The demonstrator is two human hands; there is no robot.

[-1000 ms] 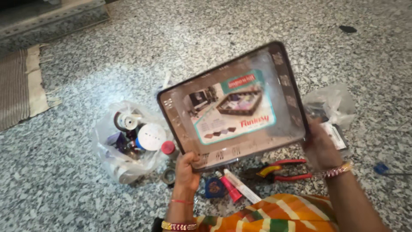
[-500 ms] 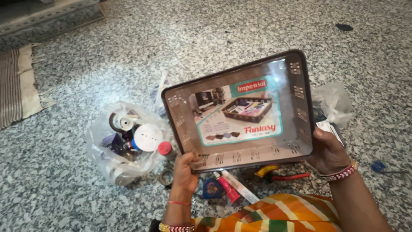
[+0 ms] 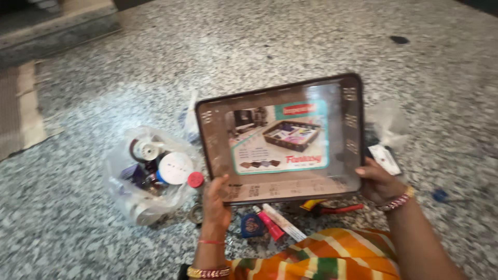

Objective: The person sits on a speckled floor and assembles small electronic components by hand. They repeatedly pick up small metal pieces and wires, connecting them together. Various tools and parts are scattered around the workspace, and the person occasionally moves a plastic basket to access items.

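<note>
I hold the tray (image 3: 282,140) above the floor (image 3: 259,46), long axis left to right, my left hand (image 3: 215,199) and right hand (image 3: 377,181) each clenched on a near corner, bag (image 3: 148,173) at left

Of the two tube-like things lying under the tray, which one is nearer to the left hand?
The pink tube. It lies left of the white tube, so it is closer to the left hand, which grips the brown tray by its lower left corner.

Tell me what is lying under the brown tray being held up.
Below the tray, on the speckled floor, a pink tube, a white tube and red-handled pliers poke out. The tray covers whatever lies further beneath it.
</note>
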